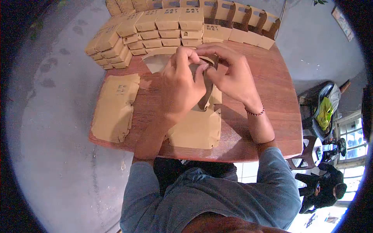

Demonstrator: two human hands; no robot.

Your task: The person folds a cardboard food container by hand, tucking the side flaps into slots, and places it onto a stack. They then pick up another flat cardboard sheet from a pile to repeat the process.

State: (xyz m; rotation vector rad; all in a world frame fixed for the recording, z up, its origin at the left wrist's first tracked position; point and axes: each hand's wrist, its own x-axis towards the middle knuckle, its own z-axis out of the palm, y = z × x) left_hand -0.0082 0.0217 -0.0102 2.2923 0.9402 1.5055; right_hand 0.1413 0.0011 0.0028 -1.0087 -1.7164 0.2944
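Over the middle of the table my left hand (182, 83) and my right hand (233, 73) meet, fingertips pinched on the upper edge of a brown cardboard box (208, 97) that is partly folded up. Its shaded inner side shows between the hands, while the fingers cover much of its top. Below it, towards my body, lies a flat box blank (196, 130) with slotted edges; whether it joins the held piece I cannot tell. Further left rests a pile of flat blanks (114, 106) printed "EAT ME!". Behind my left hand lies another cardboard piece (153, 63), partly hidden.
Closed boxes (169, 19) marked "EAT ME!" are stacked along the back of the wooden table (268, 85). Open-topped boxes with handle slots (252, 31) stand in a row at back right. A plastic chair (305, 155) and a person (324, 186) are off to the right.
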